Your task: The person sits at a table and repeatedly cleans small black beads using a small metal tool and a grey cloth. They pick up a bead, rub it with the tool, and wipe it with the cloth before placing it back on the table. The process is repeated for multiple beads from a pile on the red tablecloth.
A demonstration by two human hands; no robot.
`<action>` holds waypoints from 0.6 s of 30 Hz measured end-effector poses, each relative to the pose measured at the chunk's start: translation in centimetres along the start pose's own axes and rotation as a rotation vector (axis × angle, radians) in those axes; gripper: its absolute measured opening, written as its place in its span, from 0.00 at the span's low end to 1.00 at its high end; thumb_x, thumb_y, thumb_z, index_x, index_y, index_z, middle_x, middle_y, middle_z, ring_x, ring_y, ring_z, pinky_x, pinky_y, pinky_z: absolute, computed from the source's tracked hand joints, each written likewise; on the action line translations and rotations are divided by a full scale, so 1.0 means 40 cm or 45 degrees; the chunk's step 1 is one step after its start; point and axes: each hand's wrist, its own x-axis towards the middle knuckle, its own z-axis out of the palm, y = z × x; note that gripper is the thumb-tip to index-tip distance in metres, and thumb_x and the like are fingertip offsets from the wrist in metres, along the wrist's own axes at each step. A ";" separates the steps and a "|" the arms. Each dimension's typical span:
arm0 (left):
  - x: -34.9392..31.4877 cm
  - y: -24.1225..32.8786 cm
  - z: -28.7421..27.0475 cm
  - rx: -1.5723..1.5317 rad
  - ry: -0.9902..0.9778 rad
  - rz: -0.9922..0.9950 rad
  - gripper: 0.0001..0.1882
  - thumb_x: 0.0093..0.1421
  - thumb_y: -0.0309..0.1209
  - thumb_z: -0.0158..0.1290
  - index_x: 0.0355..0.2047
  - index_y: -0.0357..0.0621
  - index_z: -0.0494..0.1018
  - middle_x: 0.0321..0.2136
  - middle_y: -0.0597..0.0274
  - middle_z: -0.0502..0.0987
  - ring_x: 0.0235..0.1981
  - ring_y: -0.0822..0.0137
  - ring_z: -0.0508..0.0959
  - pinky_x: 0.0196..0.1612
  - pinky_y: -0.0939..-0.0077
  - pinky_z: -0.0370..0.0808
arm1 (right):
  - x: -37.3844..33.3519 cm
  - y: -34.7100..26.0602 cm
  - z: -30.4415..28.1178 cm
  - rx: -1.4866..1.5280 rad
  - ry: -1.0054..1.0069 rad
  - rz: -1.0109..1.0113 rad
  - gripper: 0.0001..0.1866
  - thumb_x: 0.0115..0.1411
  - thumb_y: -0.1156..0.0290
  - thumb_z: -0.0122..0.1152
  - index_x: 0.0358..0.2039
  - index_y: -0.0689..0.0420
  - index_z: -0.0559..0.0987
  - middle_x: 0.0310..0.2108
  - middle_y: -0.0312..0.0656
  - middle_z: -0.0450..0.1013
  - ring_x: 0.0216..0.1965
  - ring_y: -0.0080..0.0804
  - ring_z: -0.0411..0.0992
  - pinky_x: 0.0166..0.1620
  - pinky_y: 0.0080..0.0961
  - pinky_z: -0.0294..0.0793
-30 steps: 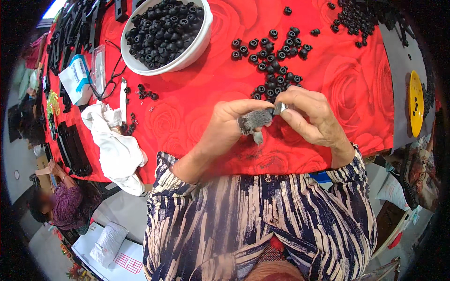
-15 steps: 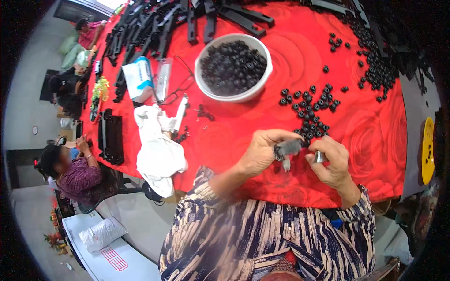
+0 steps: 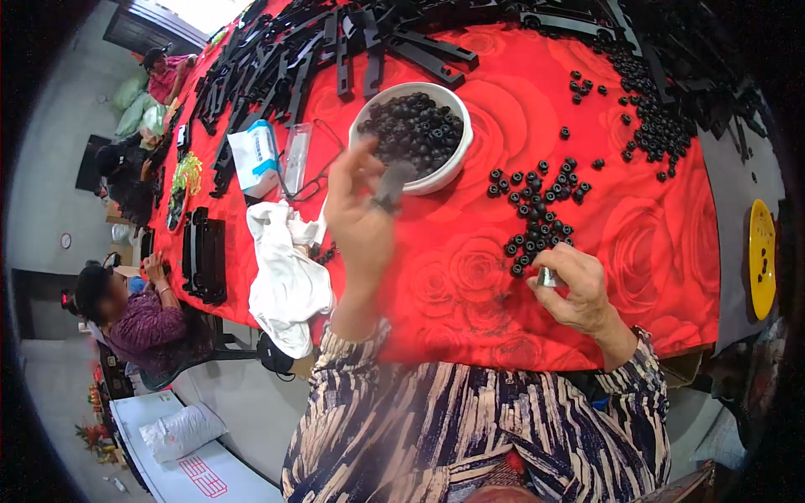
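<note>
My left hand (image 3: 362,222), smeared by motion, is raised at the near left rim of a white bowl (image 3: 457,168) full of small black ring-like parts (image 3: 419,126). A grey, soft-looking piece (image 3: 392,184) shows at its thumb side; whether it is worn on a digit or held, I cannot tell. My right hand (image 3: 579,289) is closed around a small silver metal piece (image 3: 549,277), close to a loose pile of black ring-like parts (image 3: 537,210) on the red tablecloth (image 3: 470,277).
Long black plastic parts (image 3: 335,50) are heaped along the far side. More black rings (image 3: 662,126) lie far right, beside a yellow plate (image 3: 761,260). White cloth (image 3: 289,285), a tissue pack (image 3: 254,155) and glasses (image 3: 310,186) lie left. A co-worker (image 3: 138,318) sits at the left edge.
My left hand has moved left and away from me, from beside my right hand to the bowl. My right hand stays near the pile, still gripping the metal piece. The view has shifted slightly.
</note>
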 end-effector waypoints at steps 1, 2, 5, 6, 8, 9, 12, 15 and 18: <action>-0.020 0.015 -0.006 0.110 -0.090 0.075 0.10 0.56 0.24 0.54 0.40 0.38 0.73 0.27 0.64 0.69 0.22 0.77 0.69 0.18 0.84 0.66 | -0.004 0.002 -0.007 -0.028 -0.015 -0.005 0.13 0.42 0.82 0.62 0.31 0.61 0.72 0.19 0.41 0.66 0.20 0.34 0.69 0.22 0.27 0.66; -0.041 0.053 -0.012 -0.010 -0.166 0.213 0.07 0.55 0.25 0.55 0.34 0.36 0.74 0.26 0.62 0.71 0.23 0.74 0.69 0.21 0.80 0.66 | -0.004 0.001 -0.009 -0.028 -0.015 -0.010 0.13 0.42 0.81 0.62 0.30 0.61 0.72 0.19 0.41 0.66 0.20 0.34 0.69 0.22 0.28 0.66; -0.104 0.190 -0.008 -0.556 -0.235 0.482 0.05 0.53 0.26 0.54 0.22 0.37 0.73 0.19 0.58 0.71 0.21 0.68 0.69 0.22 0.75 0.64 | 0.008 -0.005 0.010 0.013 -0.051 -0.045 0.11 0.43 0.80 0.62 0.29 0.60 0.72 0.19 0.41 0.66 0.20 0.35 0.68 0.22 0.29 0.65; -0.114 0.212 0.011 -0.797 -0.346 0.472 0.05 0.53 0.26 0.53 0.22 0.39 0.71 0.19 0.59 0.71 0.20 0.68 0.68 0.22 0.76 0.64 | -0.001 0.003 -0.001 -0.028 -0.047 -0.012 0.11 0.43 0.80 0.62 0.29 0.60 0.72 0.19 0.41 0.66 0.20 0.35 0.68 0.22 0.29 0.65; -0.136 0.319 -0.030 -0.870 -0.538 0.429 0.06 0.54 0.27 0.51 0.21 0.42 0.68 0.19 0.60 0.70 0.18 0.68 0.66 0.22 0.77 0.64 | 0.008 -0.005 0.021 0.041 -0.091 -0.020 0.11 0.44 0.79 0.62 0.29 0.60 0.72 0.19 0.41 0.66 0.20 0.36 0.67 0.23 0.30 0.65; -0.141 0.350 -0.046 -0.776 -0.648 0.412 0.04 0.55 0.31 0.50 0.27 0.47 0.67 0.21 0.62 0.69 0.22 0.68 0.66 0.28 0.75 0.65 | 0.003 0.006 0.029 0.044 -0.070 -0.031 0.11 0.44 0.77 0.62 0.29 0.60 0.72 0.20 0.41 0.66 0.20 0.36 0.68 0.23 0.30 0.66; -0.133 0.369 -0.076 -0.557 -1.009 0.382 0.16 0.58 0.43 0.48 0.46 0.60 0.62 0.30 0.67 0.66 0.35 0.70 0.64 0.49 0.70 0.68 | -0.015 0.031 0.004 -0.042 -0.054 0.003 0.11 0.44 0.77 0.63 0.29 0.60 0.72 0.20 0.42 0.66 0.20 0.37 0.68 0.23 0.30 0.66; -0.100 0.412 -0.146 0.032 -1.188 0.637 0.06 0.57 0.31 0.50 0.36 0.54 0.71 0.31 0.74 0.68 0.34 0.71 0.65 0.42 0.71 0.72 | 0.003 0.024 0.014 -0.072 -0.092 -0.067 0.11 0.44 0.76 0.62 0.30 0.60 0.72 0.20 0.42 0.66 0.20 0.37 0.68 0.23 0.30 0.66; -0.103 0.396 -0.145 -0.272 -1.254 0.526 0.03 0.58 0.31 0.49 0.33 0.51 0.70 0.30 0.71 0.69 0.32 0.70 0.67 0.38 0.72 0.72 | -0.009 0.033 0.027 -0.061 -0.044 -0.039 0.11 0.44 0.77 0.62 0.31 0.60 0.73 0.20 0.42 0.66 0.20 0.37 0.68 0.23 0.29 0.66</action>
